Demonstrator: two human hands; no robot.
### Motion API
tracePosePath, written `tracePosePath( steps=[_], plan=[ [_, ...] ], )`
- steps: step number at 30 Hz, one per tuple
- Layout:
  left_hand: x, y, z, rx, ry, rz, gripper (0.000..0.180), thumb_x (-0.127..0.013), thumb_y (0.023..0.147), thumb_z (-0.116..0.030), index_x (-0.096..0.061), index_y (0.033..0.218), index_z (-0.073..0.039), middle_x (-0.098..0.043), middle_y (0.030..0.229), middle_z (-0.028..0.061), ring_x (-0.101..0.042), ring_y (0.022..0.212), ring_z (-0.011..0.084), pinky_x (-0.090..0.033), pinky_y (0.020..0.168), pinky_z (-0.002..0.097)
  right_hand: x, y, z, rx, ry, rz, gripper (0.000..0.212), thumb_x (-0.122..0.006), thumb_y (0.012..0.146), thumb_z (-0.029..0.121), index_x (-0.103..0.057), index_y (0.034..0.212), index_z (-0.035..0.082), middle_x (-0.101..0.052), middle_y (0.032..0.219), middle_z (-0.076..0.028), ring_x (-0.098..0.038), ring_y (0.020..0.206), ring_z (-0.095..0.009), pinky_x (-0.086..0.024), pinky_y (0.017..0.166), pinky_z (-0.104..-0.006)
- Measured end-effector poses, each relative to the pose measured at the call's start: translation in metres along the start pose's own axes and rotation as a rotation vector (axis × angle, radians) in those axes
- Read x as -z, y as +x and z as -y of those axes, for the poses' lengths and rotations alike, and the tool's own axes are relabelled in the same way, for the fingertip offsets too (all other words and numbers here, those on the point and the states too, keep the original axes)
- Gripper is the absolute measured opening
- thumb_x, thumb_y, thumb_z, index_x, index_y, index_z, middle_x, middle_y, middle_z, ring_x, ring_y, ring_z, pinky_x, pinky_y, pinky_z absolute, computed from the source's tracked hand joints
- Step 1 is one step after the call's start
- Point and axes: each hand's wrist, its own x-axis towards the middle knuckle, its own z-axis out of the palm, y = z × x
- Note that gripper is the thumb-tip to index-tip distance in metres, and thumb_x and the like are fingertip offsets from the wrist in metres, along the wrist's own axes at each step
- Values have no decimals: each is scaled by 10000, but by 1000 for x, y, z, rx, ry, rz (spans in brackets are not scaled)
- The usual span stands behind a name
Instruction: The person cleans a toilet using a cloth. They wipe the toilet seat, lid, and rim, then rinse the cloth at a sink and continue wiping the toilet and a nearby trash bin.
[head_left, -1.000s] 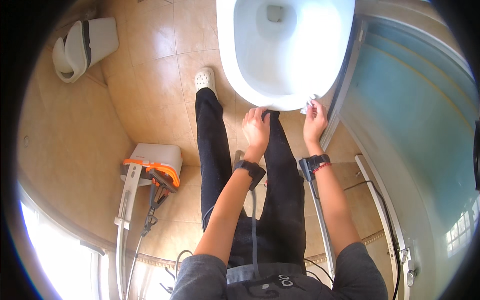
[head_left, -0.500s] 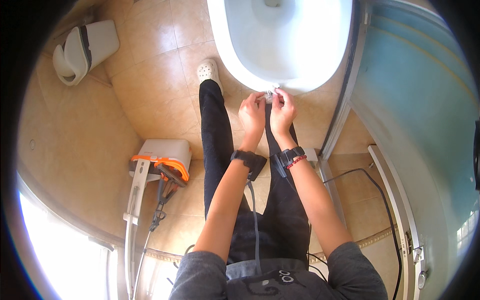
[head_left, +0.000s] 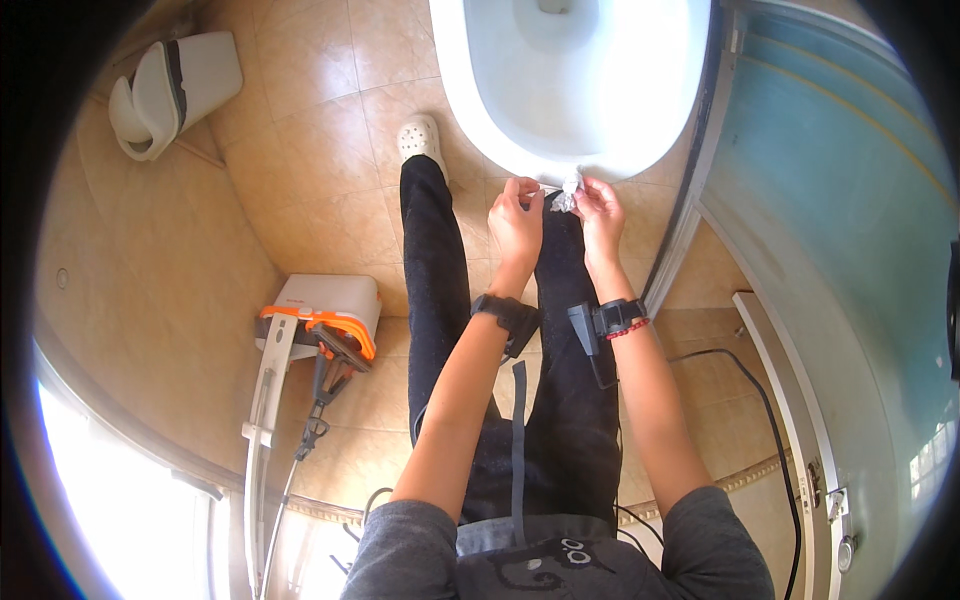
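In front of the toilet bowl, both of my hands are held over my legs. My right hand pinches a crumpled white scrap, thin like tissue or plastic film; I cannot tell which. Just left of the scrap is my left hand, its fingertips drawn together. Whatever may be between those fingertips is too small to make out. The scrap hangs close to the bowl's near rim.
Left, a white and orange bucket stands by the wall with a mop leaning over it. A white bin is at far left. On the right are a glass door and a black cable.
My hands have moved apart and slightly right. The white scrap, earlier between both hands' fingertips, is now with my right hand and shows more fully.
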Motion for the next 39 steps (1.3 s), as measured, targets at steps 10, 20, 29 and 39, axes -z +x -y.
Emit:
tracePosePath(
  steps=[10, 20, 29, 39],
  plan=[
    [11, 6, 0, -17, 15, -55, 119, -635, 706, -27, -564, 801, -10, -592, 707, 83, -562, 590, 208, -453, 575, 295, -6, -4, 23, -48, 14, 5, 159, -561, 820, 38, -549, 977, 11, -603, 872, -49, -572, 731, -91, -472, 623, -228],
    [8, 10, 6, -276, 409, -246, 90, -680, 680, -138, -617, 712, -83, -535, 671, 44, -535, 632, 243, -407, 586, 346, -9, -2, 25, -39, -6, 36, 160, -571, 813, 43, -554, 969, 8, -607, 845, -49, -576, 715, -97, -472, 624, -232],
    [76, 4, -6, -21, 110, -262, 103, -689, 700, -139, -641, 737, -57, -522, 654, 29, -480, 551, 144, -407, 530, 267, -18, -9, 51, -5, -123, 94, 196, -585, 802, 52, -560, 989, -3, -602, 859, -53, -578, 729, -113, -482, 629, -243],
    [296, 80, -88, -226, 44, -627, 97, -685, 707, -92, -623, 729, -21, -546, 629, 35, -488, 543, 105, -418, 524, 242, -101, -51, 115, 60, -217, 214, 179, -570, 807, 41, -575, 983, 8, -602, 865, -47, -571, 749, -104, -468, 638, -239]
  ],
)
